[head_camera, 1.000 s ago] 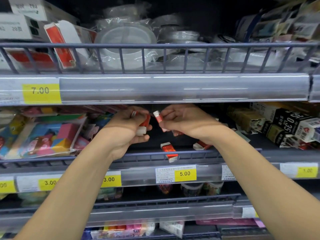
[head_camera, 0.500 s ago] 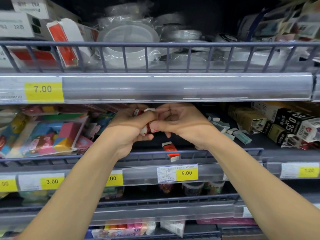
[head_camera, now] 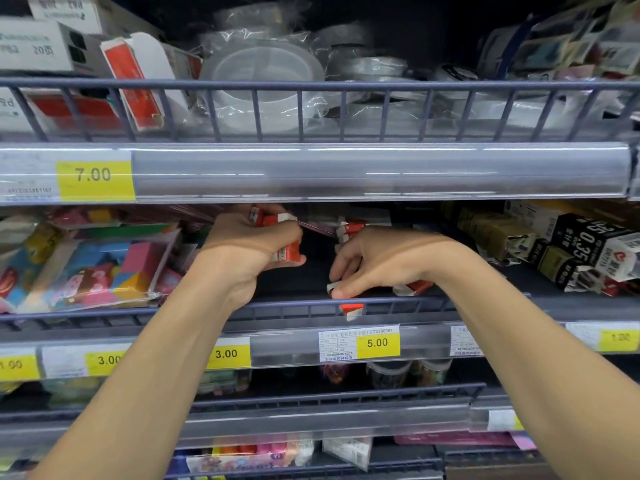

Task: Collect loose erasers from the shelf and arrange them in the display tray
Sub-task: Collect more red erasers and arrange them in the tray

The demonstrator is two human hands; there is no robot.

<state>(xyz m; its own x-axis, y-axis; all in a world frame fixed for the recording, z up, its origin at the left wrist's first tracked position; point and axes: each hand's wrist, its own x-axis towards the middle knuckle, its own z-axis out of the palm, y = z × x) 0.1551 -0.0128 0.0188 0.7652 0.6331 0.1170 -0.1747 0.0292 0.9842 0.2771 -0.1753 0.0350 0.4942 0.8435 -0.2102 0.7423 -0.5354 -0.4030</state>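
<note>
Both arms reach into the middle shelf (head_camera: 519, 306). The left hand (head_camera: 252, 251) is curled round a bunch of red-and-white erasers (head_camera: 277, 233), held up off the shelf. The right hand (head_camera: 377, 261) bends down, fingertips pinching one eraser (head_camera: 333, 288) at the front rail (head_camera: 277, 304). Another eraser (head_camera: 351, 310) sits behind that rail, and what looks like a further one (head_camera: 414, 287) lies under the right wrist.

left hand (head_camera: 254, 252) gripping erasers (head_camera: 283, 237) — right hand (head_camera: 377, 261) pinching one
</note>
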